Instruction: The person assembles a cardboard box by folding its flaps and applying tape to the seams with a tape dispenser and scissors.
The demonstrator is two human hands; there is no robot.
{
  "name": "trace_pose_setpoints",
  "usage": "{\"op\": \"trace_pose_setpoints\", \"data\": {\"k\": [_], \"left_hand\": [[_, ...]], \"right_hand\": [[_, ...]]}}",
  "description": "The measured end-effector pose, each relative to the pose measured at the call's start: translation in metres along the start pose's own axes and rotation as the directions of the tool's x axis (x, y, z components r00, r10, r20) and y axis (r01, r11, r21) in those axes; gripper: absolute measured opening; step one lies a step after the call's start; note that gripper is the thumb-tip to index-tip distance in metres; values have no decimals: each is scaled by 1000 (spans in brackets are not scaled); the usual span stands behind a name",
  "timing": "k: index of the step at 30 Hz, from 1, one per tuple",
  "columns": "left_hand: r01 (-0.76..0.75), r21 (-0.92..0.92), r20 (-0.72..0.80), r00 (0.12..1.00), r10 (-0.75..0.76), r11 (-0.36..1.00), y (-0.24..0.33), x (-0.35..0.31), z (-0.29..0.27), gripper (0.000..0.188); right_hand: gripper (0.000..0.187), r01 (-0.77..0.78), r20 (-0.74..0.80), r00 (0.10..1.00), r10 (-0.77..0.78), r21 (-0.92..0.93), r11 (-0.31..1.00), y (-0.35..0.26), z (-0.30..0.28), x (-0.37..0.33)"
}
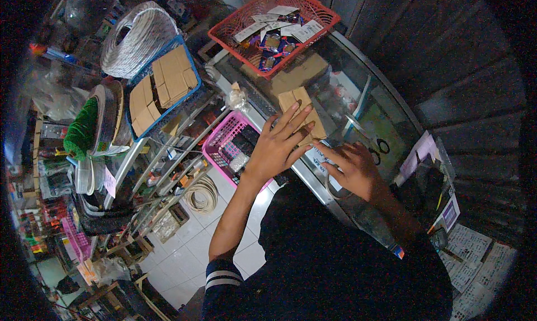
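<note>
A small, flat piece of brown cardboard (pixel 302 94) lies on the glass counter in front of me. Across its near-left part rests my left hand (pixel 279 141), fingers spread and stretched out over the surface. My right hand (pixel 355 169) is just to the right, low over the counter. Its index finger points toward the cardboard's near corner, thumb apart, while the other fingers curl slightly; I see nothing held in it. Beneath the hands, a white label strip (pixel 320 160) runs along the counter edge. A thin curved band near the right thumb is too unclear to name.
A red basket (pixel 244 59) of carded goods stands on the glass counter (pixel 386 122). Left of the counter is a pink basket (pixel 211 151). Farther left are a blue-rimmed basket (pixel 187 89) of cardboard pieces, a rope coil (pixel 151 44) and green twine (pixel 81 129). Papers lie at right.
</note>
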State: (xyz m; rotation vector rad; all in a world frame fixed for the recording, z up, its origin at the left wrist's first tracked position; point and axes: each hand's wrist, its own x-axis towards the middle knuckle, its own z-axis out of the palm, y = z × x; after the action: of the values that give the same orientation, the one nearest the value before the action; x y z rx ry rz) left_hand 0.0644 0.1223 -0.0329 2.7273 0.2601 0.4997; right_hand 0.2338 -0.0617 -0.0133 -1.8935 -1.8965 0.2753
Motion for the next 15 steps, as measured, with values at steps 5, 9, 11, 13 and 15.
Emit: {"op": "trace_pose_setpoints", "data": {"k": [5,9,11,13,15], "left_hand": [[0,-4,-52,999,0,1000,-1,-2,7,49],[-5,-22,-81,997,3,1000,-2,-2,12,51],[2,-27,-78,997,-4,1000,-2,-3,14,53],[6,-41,-82,997,-9,999,-1,-4,14,54],[3,-52,-79,997,-7,999,-2,-4,15,53]], "right_hand": [[60,-7,-43,999,9,43,999,-5,-4,-2],[60,-14,4,1000,14,-15,1000,-5,-4,-10],[61,-7,41,999,9,-50,999,-4,-3,-11],[62,16,-42,999,-19,-65,998,-4,3,-10],[63,16,-80,997,-23,-88,996,-5,6,-9]]}}
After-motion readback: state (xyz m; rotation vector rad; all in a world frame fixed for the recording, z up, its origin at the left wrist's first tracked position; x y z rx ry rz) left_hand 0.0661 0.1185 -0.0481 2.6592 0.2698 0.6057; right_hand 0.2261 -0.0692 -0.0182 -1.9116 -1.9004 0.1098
